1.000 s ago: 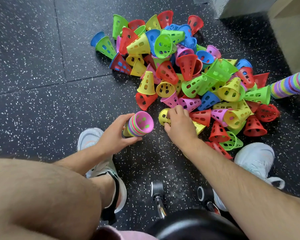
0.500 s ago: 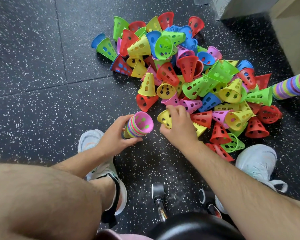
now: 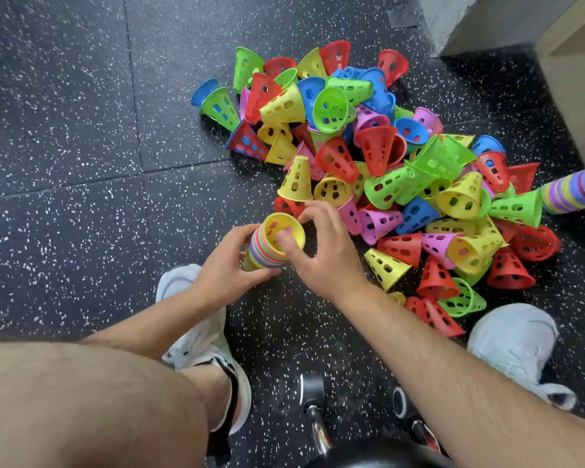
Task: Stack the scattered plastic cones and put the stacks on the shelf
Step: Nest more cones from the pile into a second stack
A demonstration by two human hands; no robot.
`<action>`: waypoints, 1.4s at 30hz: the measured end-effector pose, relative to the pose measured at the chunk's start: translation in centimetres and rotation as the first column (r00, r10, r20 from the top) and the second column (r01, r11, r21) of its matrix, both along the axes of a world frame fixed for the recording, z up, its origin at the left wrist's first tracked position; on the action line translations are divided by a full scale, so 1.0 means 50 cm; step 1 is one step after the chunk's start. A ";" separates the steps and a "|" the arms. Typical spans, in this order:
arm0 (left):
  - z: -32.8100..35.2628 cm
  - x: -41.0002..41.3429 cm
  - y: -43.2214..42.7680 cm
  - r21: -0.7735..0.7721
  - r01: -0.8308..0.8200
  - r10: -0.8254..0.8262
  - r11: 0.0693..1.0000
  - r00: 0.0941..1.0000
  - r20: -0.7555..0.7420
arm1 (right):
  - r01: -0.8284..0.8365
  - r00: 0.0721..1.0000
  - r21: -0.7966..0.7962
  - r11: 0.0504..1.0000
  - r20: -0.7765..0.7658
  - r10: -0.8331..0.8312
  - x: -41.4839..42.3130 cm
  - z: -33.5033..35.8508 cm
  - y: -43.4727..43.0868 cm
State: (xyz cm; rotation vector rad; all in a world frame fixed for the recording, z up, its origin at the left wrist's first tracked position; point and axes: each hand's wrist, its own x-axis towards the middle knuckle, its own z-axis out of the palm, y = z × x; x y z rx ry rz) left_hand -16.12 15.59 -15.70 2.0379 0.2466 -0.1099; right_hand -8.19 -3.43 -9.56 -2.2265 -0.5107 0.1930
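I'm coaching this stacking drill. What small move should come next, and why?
Probably push the yellow cone fully home: the right hand has its thumb inside it, and it sits in the mouth of the stack that the left hand grips.

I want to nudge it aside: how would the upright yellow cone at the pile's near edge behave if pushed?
The upright yellow cone looks thin and perforated, so probably very light. Standing on its wide rim, it should slide under a low push; a high one may tip it.
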 end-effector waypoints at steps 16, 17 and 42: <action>-0.004 0.089 0.086 0.009 -0.073 0.073 0.997 0.997 -0.020 | -0.278 0.888 -0.842 0.462 -0.042 0.458 0.257 0.007 0.116; -0.006 0.091 0.088 0.007 -0.071 0.071 0.997 0.997 -0.023 | -0.283 0.878 -0.851 0.441 -0.045 0.476 0.260 0.005 0.121; -0.009 0.096 0.103 0.000 -0.092 0.092 0.996 0.996 0.002 | 0.151 0.962 0.052 0.987 -0.236 -0.135 0.211 0.043 0.061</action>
